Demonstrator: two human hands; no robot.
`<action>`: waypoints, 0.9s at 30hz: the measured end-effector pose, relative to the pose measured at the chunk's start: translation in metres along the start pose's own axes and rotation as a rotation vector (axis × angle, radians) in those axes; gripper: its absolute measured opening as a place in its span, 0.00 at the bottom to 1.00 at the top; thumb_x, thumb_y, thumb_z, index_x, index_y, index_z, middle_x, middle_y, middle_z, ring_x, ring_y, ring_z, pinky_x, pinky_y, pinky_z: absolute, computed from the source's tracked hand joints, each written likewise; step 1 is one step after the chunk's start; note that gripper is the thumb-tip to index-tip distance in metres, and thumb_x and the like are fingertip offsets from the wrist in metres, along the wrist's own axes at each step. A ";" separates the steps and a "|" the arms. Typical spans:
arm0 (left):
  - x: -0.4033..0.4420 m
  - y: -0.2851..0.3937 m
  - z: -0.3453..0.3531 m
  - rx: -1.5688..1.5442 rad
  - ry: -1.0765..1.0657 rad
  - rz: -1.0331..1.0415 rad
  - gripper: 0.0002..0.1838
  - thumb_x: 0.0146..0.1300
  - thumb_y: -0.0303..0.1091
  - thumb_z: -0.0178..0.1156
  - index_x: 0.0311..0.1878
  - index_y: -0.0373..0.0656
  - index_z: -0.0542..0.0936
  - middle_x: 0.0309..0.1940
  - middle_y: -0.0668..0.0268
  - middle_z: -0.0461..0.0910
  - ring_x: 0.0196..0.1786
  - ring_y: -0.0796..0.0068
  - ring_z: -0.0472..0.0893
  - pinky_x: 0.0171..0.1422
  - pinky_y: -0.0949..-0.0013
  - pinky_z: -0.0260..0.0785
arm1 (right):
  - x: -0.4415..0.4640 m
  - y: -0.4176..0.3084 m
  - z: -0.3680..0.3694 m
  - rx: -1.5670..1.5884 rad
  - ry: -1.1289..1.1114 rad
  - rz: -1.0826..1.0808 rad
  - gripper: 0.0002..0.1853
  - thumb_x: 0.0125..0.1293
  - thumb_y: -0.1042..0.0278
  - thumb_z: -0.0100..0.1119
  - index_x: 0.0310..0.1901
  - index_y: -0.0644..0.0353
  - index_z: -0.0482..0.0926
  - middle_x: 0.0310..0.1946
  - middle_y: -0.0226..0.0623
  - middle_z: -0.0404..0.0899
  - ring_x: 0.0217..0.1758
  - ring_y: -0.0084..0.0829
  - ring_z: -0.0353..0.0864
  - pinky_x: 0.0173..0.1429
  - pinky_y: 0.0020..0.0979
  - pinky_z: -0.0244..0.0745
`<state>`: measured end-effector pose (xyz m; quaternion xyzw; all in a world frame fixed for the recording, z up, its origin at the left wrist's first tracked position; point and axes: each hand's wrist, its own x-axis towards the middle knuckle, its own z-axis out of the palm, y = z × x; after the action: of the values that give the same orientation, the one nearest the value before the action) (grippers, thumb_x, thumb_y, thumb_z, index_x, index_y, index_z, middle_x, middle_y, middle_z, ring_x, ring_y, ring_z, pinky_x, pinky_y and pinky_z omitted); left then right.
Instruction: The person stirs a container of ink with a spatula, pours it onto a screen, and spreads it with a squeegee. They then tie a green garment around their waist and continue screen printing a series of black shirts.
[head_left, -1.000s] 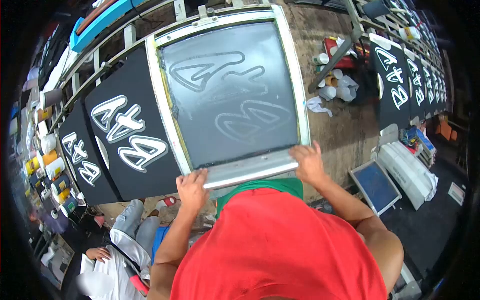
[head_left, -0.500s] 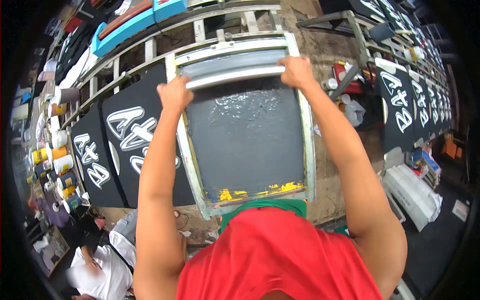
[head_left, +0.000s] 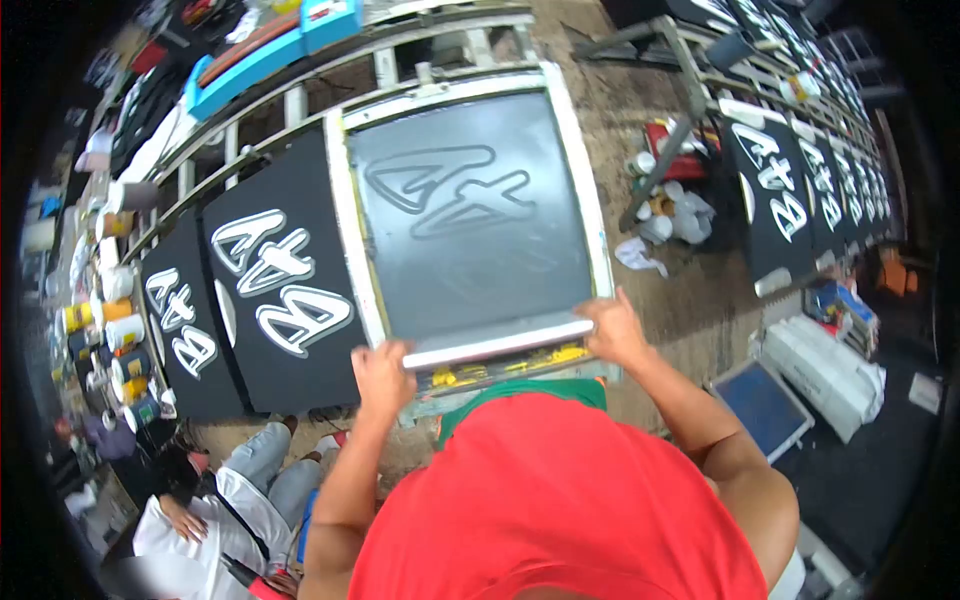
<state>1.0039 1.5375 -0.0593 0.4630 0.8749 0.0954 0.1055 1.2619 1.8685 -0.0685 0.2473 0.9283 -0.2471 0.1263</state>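
A wide metal squeegee (head_left: pixel 500 342) lies across the near part of a framed printing screen (head_left: pixel 460 262). My left hand (head_left: pixel 383 378) grips its left end, and my right hand (head_left: pixel 615 330) grips its right end. Outlined letter shapes show in the smooth grey mesh; the lowest one is faint. Yellow smears (head_left: pixel 460 374) mark the frame's near edge, just below the squeegee. Left of the screen, a black panel (head_left: pixel 275 365) bears white letters with grey edges.
A second lettered panel (head_left: pixel 165 235) lies farther left, beside paint containers (head_left: pixel 125 331). More lettered panels (head_left: pixel 765 235) line the right rack. A co-worker in a white shirt (head_left: pixel 215 535) is at lower left. A small blue screen (head_left: pixel 762 410) and white package (head_left: pixel 820 370) are at right.
Since half a second ago, both hands and the squeegee have come from the screen's far end to its near end. The glossy wet ink on the mesh now looks smooth, with letter outlines visible.
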 end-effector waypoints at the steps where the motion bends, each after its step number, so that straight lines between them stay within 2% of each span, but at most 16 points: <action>1: 0.027 -0.012 -0.006 -0.017 0.065 -0.018 0.25 0.40 0.23 0.68 0.47 0.50 0.84 0.44 0.66 0.83 0.49 0.61 0.81 0.58 0.54 0.64 | 0.029 0.001 -0.017 0.010 0.057 -0.034 0.23 0.47 0.78 0.59 0.49 0.54 0.87 0.50 0.42 0.86 0.54 0.45 0.84 0.78 0.57 0.59; 2: 0.061 -0.018 -0.018 0.013 0.134 -0.083 0.25 0.41 0.21 0.66 0.48 0.48 0.83 0.46 0.62 0.81 0.48 0.57 0.80 0.55 0.54 0.67 | 0.062 0.001 -0.031 -0.017 0.158 -0.039 0.22 0.47 0.79 0.59 0.46 0.56 0.88 0.49 0.42 0.86 0.54 0.48 0.83 0.69 0.51 0.70; 3: 0.099 -0.024 -0.033 0.067 0.295 -0.004 0.25 0.42 0.20 0.64 0.48 0.46 0.82 0.46 0.59 0.79 0.47 0.55 0.79 0.52 0.53 0.69 | 0.099 -0.005 -0.057 0.001 0.251 -0.090 0.19 0.47 0.81 0.59 0.43 0.58 0.87 0.46 0.44 0.86 0.51 0.50 0.83 0.60 0.47 0.75; 4: 0.135 -0.032 -0.045 0.058 0.422 0.042 0.23 0.44 0.18 0.62 0.47 0.45 0.82 0.43 0.59 0.78 0.46 0.52 0.79 0.50 0.54 0.70 | 0.133 -0.011 -0.077 -0.048 0.446 -0.188 0.17 0.48 0.81 0.60 0.41 0.58 0.87 0.42 0.44 0.86 0.48 0.51 0.83 0.56 0.47 0.78; 7: 0.240 -0.069 -0.059 0.021 0.567 0.109 0.19 0.49 0.21 0.62 0.47 0.47 0.82 0.41 0.59 0.79 0.42 0.52 0.81 0.49 0.53 0.70 | 0.234 -0.010 -0.121 -0.019 0.645 -0.229 0.15 0.53 0.79 0.62 0.43 0.57 0.87 0.41 0.45 0.86 0.47 0.50 0.83 0.55 0.48 0.77; 9: 0.297 -0.091 -0.055 -0.032 0.526 0.087 0.18 0.52 0.22 0.63 0.47 0.48 0.82 0.42 0.60 0.80 0.44 0.52 0.82 0.49 0.52 0.72 | 0.285 -0.002 -0.134 -0.029 0.666 -0.223 0.14 0.54 0.77 0.62 0.44 0.57 0.87 0.42 0.45 0.86 0.48 0.50 0.84 0.56 0.47 0.78; 11: 0.335 -0.106 -0.037 0.048 0.398 0.037 0.18 0.54 0.23 0.63 0.49 0.48 0.81 0.44 0.61 0.80 0.48 0.53 0.82 0.52 0.52 0.73 | 0.325 0.013 -0.127 -0.089 0.541 -0.121 0.15 0.55 0.74 0.65 0.45 0.56 0.87 0.45 0.47 0.86 0.50 0.50 0.84 0.58 0.45 0.79; 12: 0.348 -0.106 -0.033 0.121 0.143 -0.108 0.22 0.54 0.24 0.64 0.54 0.50 0.79 0.48 0.60 0.80 0.52 0.53 0.82 0.57 0.52 0.73 | 0.335 0.016 -0.127 -0.083 0.405 -0.025 0.17 0.54 0.69 0.68 0.48 0.54 0.86 0.47 0.47 0.85 0.52 0.50 0.84 0.60 0.45 0.79; 15: 0.360 -0.102 -0.051 0.141 0.179 -0.108 0.26 0.53 0.25 0.65 0.58 0.53 0.77 0.52 0.58 0.79 0.56 0.52 0.81 0.61 0.51 0.72 | 0.345 0.012 -0.148 -0.169 0.313 -0.002 0.19 0.54 0.67 0.69 0.50 0.52 0.85 0.49 0.45 0.85 0.56 0.50 0.82 0.61 0.48 0.78; 16: 0.356 -0.100 -0.060 0.110 0.151 -0.096 0.28 0.54 0.27 0.65 0.61 0.54 0.76 0.55 0.56 0.78 0.58 0.50 0.80 0.64 0.51 0.70 | 0.349 0.017 -0.149 -0.174 0.283 -0.019 0.22 0.52 0.64 0.73 0.52 0.50 0.85 0.53 0.42 0.84 0.60 0.49 0.80 0.63 0.50 0.76; 21: 0.364 -0.121 -0.060 -0.033 -0.002 -0.027 0.31 0.54 0.28 0.61 0.65 0.52 0.77 0.64 0.54 0.78 0.64 0.50 0.79 0.66 0.50 0.72 | 0.354 0.014 -0.159 -0.243 0.180 -0.094 0.28 0.46 0.59 0.79 0.53 0.50 0.85 0.58 0.39 0.81 0.63 0.48 0.78 0.65 0.51 0.75; 23: 0.365 -0.115 -0.069 -0.019 -0.080 -0.060 0.29 0.55 0.29 0.61 0.64 0.50 0.80 0.58 0.52 0.82 0.60 0.48 0.81 0.65 0.51 0.74 | 0.357 0.013 -0.162 -0.213 0.160 -0.101 0.29 0.46 0.59 0.78 0.54 0.51 0.85 0.57 0.40 0.81 0.64 0.48 0.78 0.65 0.50 0.76; 24: 0.366 -0.114 -0.070 -0.004 -0.084 -0.056 0.28 0.56 0.30 0.61 0.64 0.50 0.80 0.55 0.51 0.84 0.59 0.48 0.82 0.64 0.51 0.75 | 0.357 0.012 -0.164 -0.229 0.170 -0.119 0.25 0.50 0.63 0.73 0.53 0.52 0.86 0.56 0.43 0.83 0.62 0.48 0.80 0.65 0.48 0.76; 25: 0.367 -0.113 -0.072 0.010 -0.087 -0.051 0.28 0.56 0.31 0.61 0.63 0.50 0.81 0.53 0.51 0.85 0.58 0.48 0.83 0.64 0.51 0.75 | 0.360 0.014 -0.162 -0.227 0.163 -0.119 0.25 0.50 0.63 0.73 0.53 0.52 0.86 0.56 0.43 0.83 0.62 0.48 0.80 0.65 0.48 0.76; 27: 0.370 -0.109 -0.076 0.014 -0.108 -0.066 0.27 0.56 0.31 0.62 0.63 0.50 0.81 0.52 0.51 0.85 0.56 0.48 0.83 0.63 0.51 0.75 | 0.369 0.018 -0.162 -0.227 0.145 -0.143 0.22 0.53 0.68 0.65 0.52 0.54 0.86 0.54 0.47 0.84 0.60 0.49 0.82 0.64 0.47 0.77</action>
<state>0.6938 1.7790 -0.0505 0.4389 0.8835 0.0604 0.1524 0.9410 2.1129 -0.0706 0.1817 0.9722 -0.1306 0.0683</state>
